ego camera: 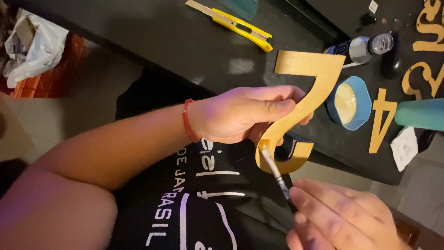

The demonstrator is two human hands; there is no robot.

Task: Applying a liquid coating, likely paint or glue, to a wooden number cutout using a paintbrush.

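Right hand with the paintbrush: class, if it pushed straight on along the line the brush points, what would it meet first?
The right hand aims its paintbrush up-left; the bristles already seem to touch the gold numeral cut-out at its lower curve, held by the left hand.

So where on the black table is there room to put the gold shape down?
The roomiest bare patch of the black table lies left of the yellow utility knife, up to the table's near edge. By the blue bowl it is crowded: a paint bottle, a gold number four and other gold cutouts sit close together.
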